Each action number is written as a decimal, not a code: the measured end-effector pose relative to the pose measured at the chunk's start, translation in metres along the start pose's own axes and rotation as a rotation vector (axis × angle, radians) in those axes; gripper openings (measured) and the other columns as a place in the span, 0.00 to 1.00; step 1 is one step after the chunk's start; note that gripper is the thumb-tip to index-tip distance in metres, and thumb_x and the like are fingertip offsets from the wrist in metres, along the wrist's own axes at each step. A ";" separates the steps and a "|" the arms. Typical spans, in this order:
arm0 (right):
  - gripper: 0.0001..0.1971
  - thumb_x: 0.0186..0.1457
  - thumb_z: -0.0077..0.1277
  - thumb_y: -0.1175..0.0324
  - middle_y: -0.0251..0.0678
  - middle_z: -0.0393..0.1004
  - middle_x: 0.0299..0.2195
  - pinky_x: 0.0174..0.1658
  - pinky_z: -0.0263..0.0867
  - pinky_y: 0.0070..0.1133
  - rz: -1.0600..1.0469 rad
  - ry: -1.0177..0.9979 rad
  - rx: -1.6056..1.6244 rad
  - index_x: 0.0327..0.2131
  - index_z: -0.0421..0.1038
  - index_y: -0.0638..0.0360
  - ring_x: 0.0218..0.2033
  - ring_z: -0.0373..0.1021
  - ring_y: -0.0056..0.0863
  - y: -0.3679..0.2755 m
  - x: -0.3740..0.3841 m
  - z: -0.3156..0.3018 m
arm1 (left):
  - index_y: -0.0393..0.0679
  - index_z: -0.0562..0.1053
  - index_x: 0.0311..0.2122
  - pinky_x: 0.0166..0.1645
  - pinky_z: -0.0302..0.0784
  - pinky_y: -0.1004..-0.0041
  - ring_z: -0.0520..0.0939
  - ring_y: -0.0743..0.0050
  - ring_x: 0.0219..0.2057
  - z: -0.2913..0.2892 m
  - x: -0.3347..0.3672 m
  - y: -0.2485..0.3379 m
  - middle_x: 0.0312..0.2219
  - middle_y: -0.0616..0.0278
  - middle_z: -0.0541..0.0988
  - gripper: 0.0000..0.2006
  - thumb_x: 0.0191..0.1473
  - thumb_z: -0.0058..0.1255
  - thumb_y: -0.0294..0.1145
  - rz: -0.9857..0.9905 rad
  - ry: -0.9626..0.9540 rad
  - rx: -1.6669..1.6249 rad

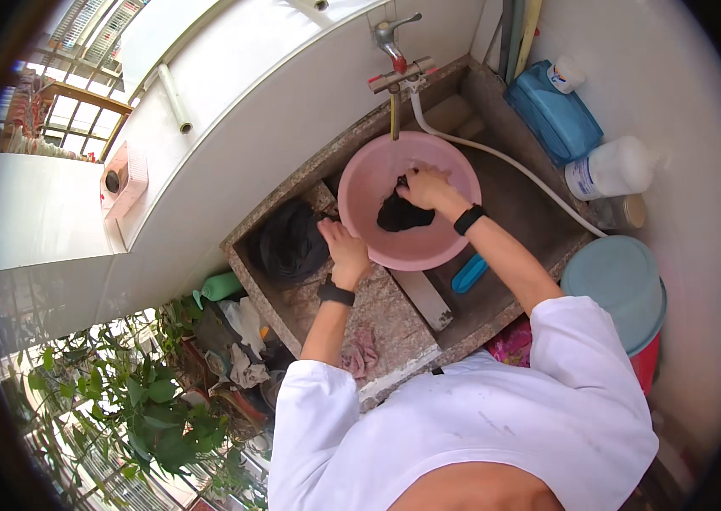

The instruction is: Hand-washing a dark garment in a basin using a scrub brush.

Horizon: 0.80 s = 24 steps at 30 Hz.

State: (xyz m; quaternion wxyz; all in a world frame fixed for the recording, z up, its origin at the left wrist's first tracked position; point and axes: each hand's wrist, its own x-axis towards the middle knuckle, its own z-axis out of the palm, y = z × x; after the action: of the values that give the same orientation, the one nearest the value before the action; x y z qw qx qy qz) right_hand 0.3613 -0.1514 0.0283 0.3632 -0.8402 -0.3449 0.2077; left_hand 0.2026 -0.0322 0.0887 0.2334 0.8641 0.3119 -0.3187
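A pink plastic basin [356, 230] stands in the stone sink [496, 336] below the tap [387, 38]. Inside it lies a bunched black cloth [405, 215], looking soft and crumpled. My right hand [430, 189] reaches over the basin's right side, its fingers closed on the upper end of that cloth. Just outside the left rim is my left hand [346, 249], fingers stretched out and holding nothing; it seems to touch the basin's side. Black bands circle both wrists. A dark bundle [292, 243], perhaps fabric or a bag, sits left of my left hand.
A white hose [505, 159] curves from the tap across the sink. A blue-handled item [468, 274] and a pinkish rag [360, 351] lie nearer me. To the right stand a blue jug [553, 112], a white bottle [611, 169] and a lidded bucket [611, 281]. Leafy plants [156, 400] grow at left.
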 end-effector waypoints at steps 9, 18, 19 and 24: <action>0.18 0.43 0.51 0.68 0.51 0.63 0.42 0.49 0.57 0.37 -0.113 0.090 -0.304 0.41 0.67 0.60 0.46 0.60 0.50 0.015 -0.016 0.032 | 0.56 0.71 0.45 0.56 0.43 0.49 0.53 0.46 0.56 0.072 -0.046 0.006 0.51 0.51 0.61 0.26 0.34 0.60 0.42 0.476 0.534 -0.291; 0.13 0.43 0.51 0.69 0.47 0.62 0.41 0.43 0.61 0.38 -0.115 0.252 -0.163 0.36 0.67 0.59 0.42 0.62 0.49 -0.032 -0.007 0.034 | 0.49 0.74 0.33 0.49 0.53 0.59 0.62 0.60 0.45 0.069 -0.078 0.057 0.39 0.63 0.68 0.19 0.31 0.63 0.40 0.611 0.777 -0.419; 0.12 0.43 0.51 0.69 0.47 0.63 0.40 0.43 0.61 0.37 -0.076 0.261 -0.122 0.35 0.68 0.58 0.41 0.63 0.48 -0.032 -0.008 0.035 | 0.49 0.74 0.33 0.49 0.53 0.59 0.62 0.60 0.45 0.069 -0.078 0.058 0.39 0.63 0.68 0.19 0.31 0.63 0.40 0.615 0.778 -0.420; 0.10 0.43 0.51 0.70 0.46 0.64 0.38 0.43 0.62 0.35 -0.041 0.315 0.021 0.33 0.69 0.56 0.39 0.64 0.47 -0.032 -0.008 0.035 | 0.44 0.73 0.27 0.46 0.57 0.64 0.66 0.62 0.40 0.071 -0.080 0.061 0.32 0.64 0.70 0.13 0.32 0.60 0.36 0.693 0.716 -0.524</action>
State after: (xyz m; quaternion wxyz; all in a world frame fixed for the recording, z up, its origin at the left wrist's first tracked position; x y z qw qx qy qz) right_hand 0.3212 -0.1244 0.0307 0.4258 -0.8512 -0.2988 0.0696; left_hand 0.1673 -0.1489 0.1083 0.4111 0.8833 0.1385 0.1777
